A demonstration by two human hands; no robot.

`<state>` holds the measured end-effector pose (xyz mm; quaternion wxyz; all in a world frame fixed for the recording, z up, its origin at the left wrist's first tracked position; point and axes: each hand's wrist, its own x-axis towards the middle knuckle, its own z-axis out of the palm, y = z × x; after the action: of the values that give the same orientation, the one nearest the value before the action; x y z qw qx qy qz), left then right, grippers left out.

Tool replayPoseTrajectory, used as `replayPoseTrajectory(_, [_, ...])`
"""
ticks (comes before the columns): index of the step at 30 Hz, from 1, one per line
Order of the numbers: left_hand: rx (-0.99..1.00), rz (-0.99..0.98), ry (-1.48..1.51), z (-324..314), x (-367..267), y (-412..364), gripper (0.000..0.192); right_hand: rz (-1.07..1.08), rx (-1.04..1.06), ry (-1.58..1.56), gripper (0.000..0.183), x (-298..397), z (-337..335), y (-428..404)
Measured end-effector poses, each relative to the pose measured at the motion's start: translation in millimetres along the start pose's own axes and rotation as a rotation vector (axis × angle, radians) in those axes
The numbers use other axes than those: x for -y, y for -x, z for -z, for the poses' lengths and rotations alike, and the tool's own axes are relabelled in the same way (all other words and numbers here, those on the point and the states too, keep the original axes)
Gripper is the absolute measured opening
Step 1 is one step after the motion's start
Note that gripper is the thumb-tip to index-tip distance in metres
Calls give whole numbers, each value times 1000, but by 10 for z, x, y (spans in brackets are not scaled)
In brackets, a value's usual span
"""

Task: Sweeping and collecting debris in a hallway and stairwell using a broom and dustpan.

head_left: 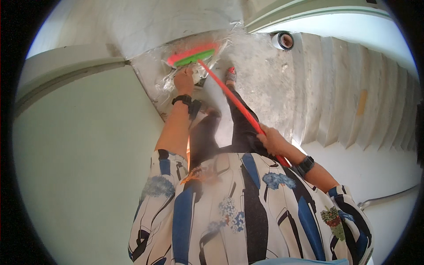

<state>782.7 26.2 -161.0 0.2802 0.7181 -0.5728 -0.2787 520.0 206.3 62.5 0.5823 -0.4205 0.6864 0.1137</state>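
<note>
My right hand (272,139) grips the red handle of a broom (232,96) near its upper end, close to my waist. The broom's green and pink head (193,56) is blurred and lies over crumpled clear plastic film (167,81) by the wall. Just below the broom head, my left hand (184,79) is bent down with its fingers curled, beside the film and some pale crumpled material (198,73). What the left hand holds, if anything, is hidden. A dark flat edge shows to the right of that hand.
Concrete stairs (344,89) run along the right, with a metal handrail (387,198) below them. A roll of wrap (282,40) lies on the landing near the top step. A pale green wall (82,159) fills the left. My sandalled foot (231,76) stands right of the film.
</note>
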Motion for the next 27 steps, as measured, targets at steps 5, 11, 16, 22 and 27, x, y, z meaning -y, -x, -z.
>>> replayPoseTrajectory(5, [27,66,136,-77,-59,-107,34,222,-115,135,47,-517,-51,192])
replayPoseTrajectory(11, [73,7,50,-183,-144,-49,37,114,-165,40,48,-603,156,502])
replayPoseTrajectory(16, [61,-106,0,-284,-80,-89,35,113,-279,-209,47,-853,536,378])
replayPoseTrajectory(22, [124,-30,26,-507,-1013,-17,32,166,-409,-236,41,-1054,1542,-296])
replayPoseTrajectory(27, [219,103,108,-624,-965,125,31,155,-254,-344,39,-1344,1374,-342])
